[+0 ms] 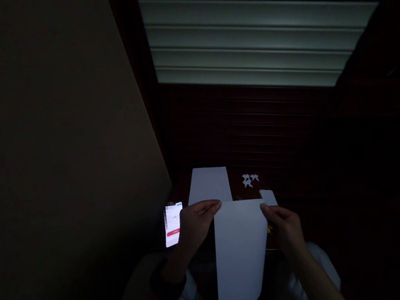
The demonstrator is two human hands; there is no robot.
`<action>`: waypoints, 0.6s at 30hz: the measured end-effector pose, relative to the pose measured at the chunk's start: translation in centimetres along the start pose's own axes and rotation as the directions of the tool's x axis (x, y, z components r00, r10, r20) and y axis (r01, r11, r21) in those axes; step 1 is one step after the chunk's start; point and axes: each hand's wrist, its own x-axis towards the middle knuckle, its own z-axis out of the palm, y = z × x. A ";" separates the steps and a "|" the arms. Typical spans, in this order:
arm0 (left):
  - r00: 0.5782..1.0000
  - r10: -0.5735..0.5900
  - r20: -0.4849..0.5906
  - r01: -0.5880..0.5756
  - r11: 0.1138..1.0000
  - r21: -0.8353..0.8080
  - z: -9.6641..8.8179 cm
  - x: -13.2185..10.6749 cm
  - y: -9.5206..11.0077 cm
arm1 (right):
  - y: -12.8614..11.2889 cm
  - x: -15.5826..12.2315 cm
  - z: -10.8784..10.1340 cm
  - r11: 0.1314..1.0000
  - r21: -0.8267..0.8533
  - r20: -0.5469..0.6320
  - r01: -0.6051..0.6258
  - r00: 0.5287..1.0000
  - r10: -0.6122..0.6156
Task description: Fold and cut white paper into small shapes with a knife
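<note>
I hold a white sheet of paper [239, 251] upright over my lap. My left hand [196, 225] pinches its top left corner between thumb and fingers. At the top right corner, my right hand [284, 227] grips the sheet's edge. Behind it, another white sheet [209, 184] lies flat on a small dark table [238, 184]. Several small folded white paper pieces [249, 179] lie on the table to the right of that sheet.
A lit phone [173, 224] lies at the table's left edge beside my left hand. A plain wall [57, 137] rises on the left. Dark wooden slats with a pale lit band [253, 43] stand behind the table. The room is very dark.
</note>
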 end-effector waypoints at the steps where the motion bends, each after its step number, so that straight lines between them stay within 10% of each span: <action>1: 1.000 -0.002 -0.005 0.002 1.000 -0.002 0.0 0.0 0.0 | -0.1 0.0 0.0 1.000 0.001 0.004 -0.004 1.000 0.004; 18: 0.991 0.124 -0.049 -0.116 0.985 0.129 -0.1 -0.2 0.8 | 0.5 -0.1 -0.1 0.996 -0.090 -0.009 -0.006 1.000 0.005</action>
